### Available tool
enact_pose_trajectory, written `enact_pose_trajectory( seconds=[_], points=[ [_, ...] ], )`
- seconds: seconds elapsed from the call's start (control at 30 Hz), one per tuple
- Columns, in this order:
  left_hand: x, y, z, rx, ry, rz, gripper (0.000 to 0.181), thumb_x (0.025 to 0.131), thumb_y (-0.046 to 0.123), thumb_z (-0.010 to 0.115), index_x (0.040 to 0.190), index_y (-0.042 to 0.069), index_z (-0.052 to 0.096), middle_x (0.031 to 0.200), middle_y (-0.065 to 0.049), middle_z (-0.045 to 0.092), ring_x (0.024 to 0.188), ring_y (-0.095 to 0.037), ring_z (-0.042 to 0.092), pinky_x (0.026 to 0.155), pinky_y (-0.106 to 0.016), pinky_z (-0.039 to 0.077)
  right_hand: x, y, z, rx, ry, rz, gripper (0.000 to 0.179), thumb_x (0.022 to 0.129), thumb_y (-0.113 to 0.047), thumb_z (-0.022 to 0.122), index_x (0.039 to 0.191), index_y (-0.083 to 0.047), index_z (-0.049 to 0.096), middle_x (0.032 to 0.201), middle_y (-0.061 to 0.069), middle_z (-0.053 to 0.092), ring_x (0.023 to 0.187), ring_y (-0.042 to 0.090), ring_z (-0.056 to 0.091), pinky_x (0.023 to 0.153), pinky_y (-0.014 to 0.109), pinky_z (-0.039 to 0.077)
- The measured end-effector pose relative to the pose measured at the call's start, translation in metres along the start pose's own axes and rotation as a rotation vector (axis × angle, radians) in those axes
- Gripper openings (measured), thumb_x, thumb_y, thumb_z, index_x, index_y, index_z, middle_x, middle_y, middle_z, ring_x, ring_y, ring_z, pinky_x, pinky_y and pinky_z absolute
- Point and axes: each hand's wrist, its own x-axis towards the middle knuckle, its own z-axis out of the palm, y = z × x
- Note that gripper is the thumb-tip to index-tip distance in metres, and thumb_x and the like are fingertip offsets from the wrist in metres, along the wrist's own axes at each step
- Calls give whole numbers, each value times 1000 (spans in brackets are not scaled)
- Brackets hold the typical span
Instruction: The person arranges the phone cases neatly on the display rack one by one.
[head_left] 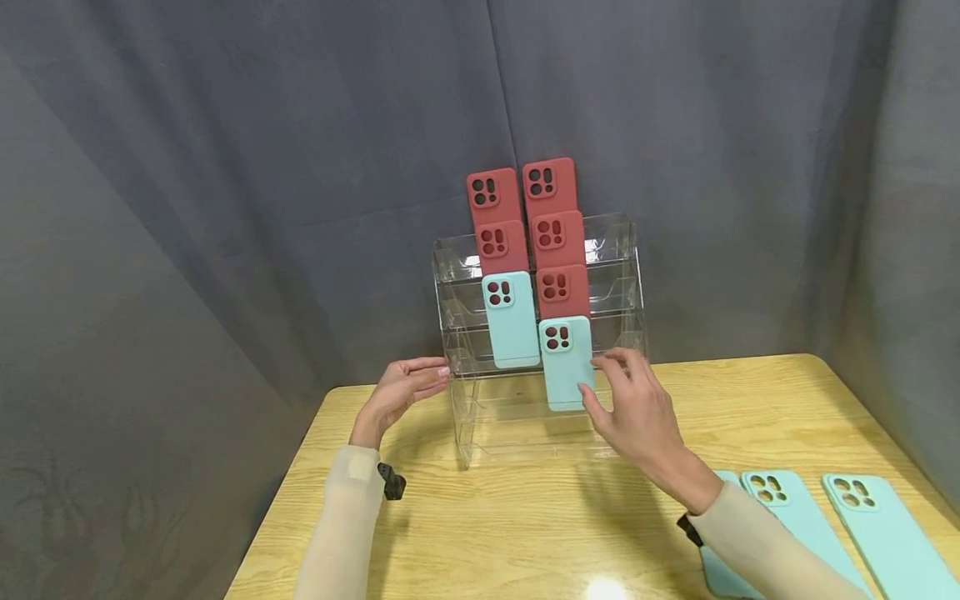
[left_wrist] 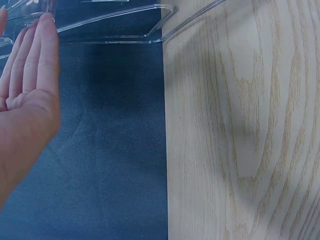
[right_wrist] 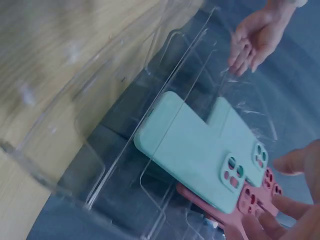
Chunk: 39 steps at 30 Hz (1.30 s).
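Observation:
A clear tiered display rack stands on the table with red and mint phone cases leaning in its tiers. At the rack's left side, my left hand has its fingers extended, fingertips right at the clear side panel. My right hand is beside the lower mint phone case, thumb and fingers spread near its right edge. In the right wrist view that mint case sits behind a clear tier lip, with the fingers apart from it. Another mint case leans one tier higher, to the left.
Red phone cases fill the upper tiers in two columns. Several mint cases lie at the table's right front, one near the right edge, another partly under my right sleeve. A grey curtain hangs behind the wooden table.

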Motion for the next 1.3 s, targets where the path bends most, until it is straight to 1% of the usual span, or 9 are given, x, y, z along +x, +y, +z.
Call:
enact_pose_trajectory(
  seconds=[0.07,0.17,0.4,0.57,0.67,0.77,1.0,1.2,1.3],
  points=[
    [0,0,0,4,-5,-5,48,101,11,70,145,-3,59,142,-19,67,112,-14,75,109,-38,56,-8,1,-10,0,-41,25,31,83,-13,86,109,-2,73,106,15,66,83,29,65,58,41,54],
    [-1,1,0,4,-10,0,48,101,11,70,146,-4,58,142,-18,67,112,-14,75,113,-45,51,-19,4,-23,-13,-90,50,27,83,-13,85,106,-4,74,100,11,67,75,24,63,58,39,50],
    [0,0,0,7,-7,1,48,102,12,70,146,-3,58,144,-18,65,115,-14,74,113,-42,53,-50,20,-44,-76,-189,131,27,84,-15,85,106,-2,74,104,17,69,86,34,67,67,52,53],
    [2,0,0,0,-7,20,47,102,11,70,145,-3,59,143,-18,67,115,-15,74,113,-44,52,-74,34,-55,-181,-419,206,40,86,-23,84,116,1,71,115,26,66,101,50,64,70,61,55],
    [3,1,0,-5,-2,21,46,101,10,70,144,-4,59,140,-17,69,114,-15,75,115,-47,50,-88,42,-58,-222,-569,242,50,86,-28,86,123,2,69,120,30,65,102,55,63,67,62,55],
    [2,1,-1,-7,-4,12,46,102,9,69,145,-4,59,139,-16,69,114,-15,75,115,-47,49,-101,50,-58,-236,-667,274,58,84,-31,87,127,3,67,122,33,63,103,58,61,65,62,55],
    [4,-2,-1,-25,8,7,44,101,8,70,143,-3,61,136,-16,71,115,-18,75,112,-45,53,-118,63,-61,-226,-741,276,65,82,-32,89,128,8,65,125,39,61,104,62,61,70,66,58],
    [3,0,0,-44,-1,1,46,101,7,69,145,-4,59,140,-19,68,116,-17,74,116,-48,49,-121,72,-62,-204,-829,351,68,86,-35,86,132,9,62,131,42,57,108,66,57,75,71,55],
    [2,1,0,-36,2,-3,46,101,7,69,145,-4,59,141,-19,67,114,-16,74,116,-46,50,-121,74,-61,-200,-831,357,66,86,-36,85,131,7,63,129,42,58,106,66,57,76,72,55]
  ],
)
